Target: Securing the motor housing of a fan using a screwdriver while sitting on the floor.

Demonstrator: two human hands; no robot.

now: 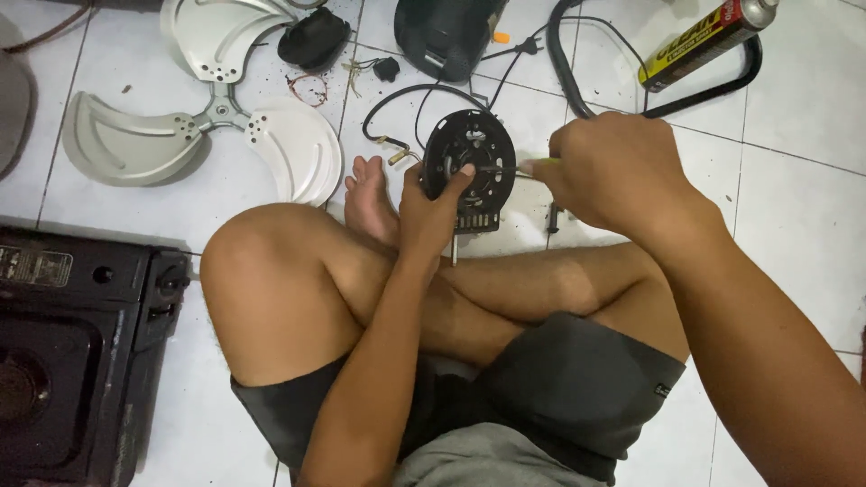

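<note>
Yellow-and-red labelled spray can [708, 43] lying top right on floor tiles, small pale label [34, 266] on black stove at left

Fan blade [194, 126] left, spray can [708, 41] beyond

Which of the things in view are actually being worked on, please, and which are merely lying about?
In hand:
- round black motor plate, steadied by left hand
- yellow-handled screwdriver, in right hand

Lying about:
- white fan blade
- spray can
- black stove
- black motor housing
</note>
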